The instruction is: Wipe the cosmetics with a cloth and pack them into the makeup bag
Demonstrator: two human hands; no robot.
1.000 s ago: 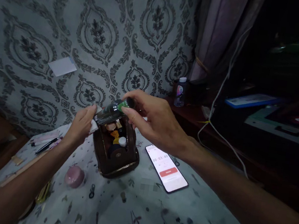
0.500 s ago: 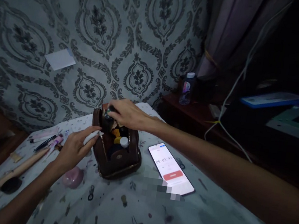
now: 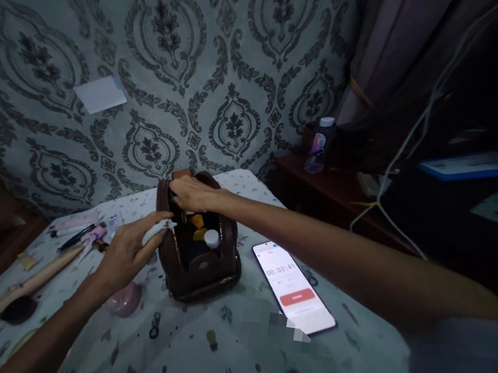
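Note:
A brown zip-up toiletry bag [image 3: 205,285] stands unzipped on the patterned cloth. My right hand [image 3: 195,194] reaches into its far end, fingers curled down over something dark that I cannot make out. At the bag's left rim, my left hand [image 3: 129,250] is closed around a small white object [image 3: 157,229], partly covered by the fingers. Inside the bag, a white-capped container [image 3: 212,239] sits near yellow and orange items [image 3: 197,222]. Just below my left hand lies a pink rounded object [image 3: 126,299], half hidden by the wrist.
A lit phone [image 3: 294,288] running a timer lies right of the bag. Pens [image 3: 77,236], a long brush-like thing [image 3: 45,272] and a round black item [image 3: 19,308] lie on the left. A clear bottle [image 3: 318,147] stands on the dark red table [image 3: 293,165] behind.
My right hand has gone lower into the bag, carrying down the dark shiny item it held. My left hand keeps its grip at the rim. The view has shifted slightly.

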